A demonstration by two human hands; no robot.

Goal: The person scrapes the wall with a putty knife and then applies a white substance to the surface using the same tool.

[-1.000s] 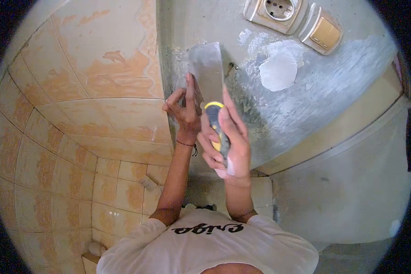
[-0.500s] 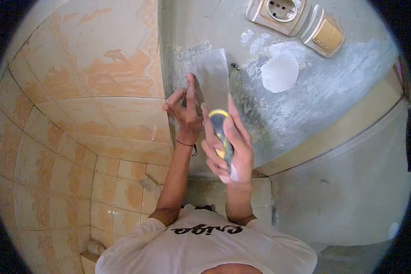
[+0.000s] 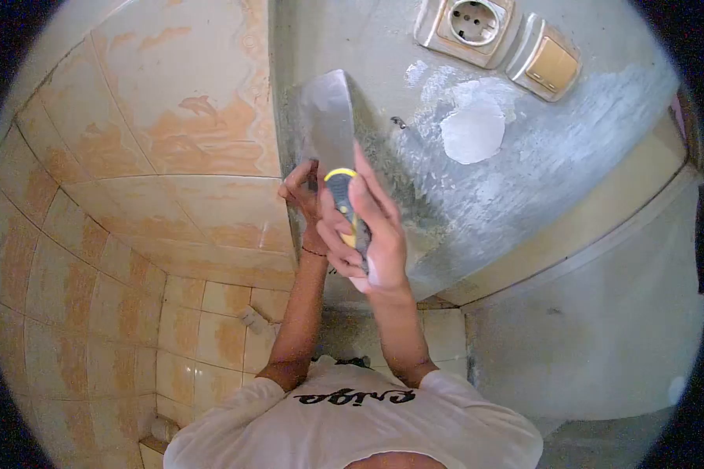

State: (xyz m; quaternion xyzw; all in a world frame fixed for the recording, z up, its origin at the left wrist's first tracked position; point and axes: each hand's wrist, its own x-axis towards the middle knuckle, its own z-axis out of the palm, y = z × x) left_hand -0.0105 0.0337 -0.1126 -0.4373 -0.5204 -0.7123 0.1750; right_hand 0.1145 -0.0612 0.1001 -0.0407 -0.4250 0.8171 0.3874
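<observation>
My right hand (image 3: 371,234) is wrapped round the black-and-yellow handle of a putty knife (image 3: 332,117). Its wide metal blade points up and lies against or just over the grey wall, close to the tile edge. White smears mark the palm and wrist of that hand. Behind the blade and handle is my left hand (image 3: 301,187), partly covered by them. Its visible fingers are bent but apart, near the border of the tiles, and no object shows in them. A dark bracelet circles the left wrist.
A white filled patch (image 3: 473,133) is on the wall, right of a small dark hole with wire ends (image 3: 399,123). Above it sit a power socket (image 3: 473,22) and a light switch (image 3: 551,66). Patterned tiles (image 3: 203,102) cover the left wall. A ledge (image 3: 602,195) runs along the right.
My right hand has moved left with the putty knife, bringing the blade to the tile edge. The knife now covers the left hand's index finger, which stuck out before.
</observation>
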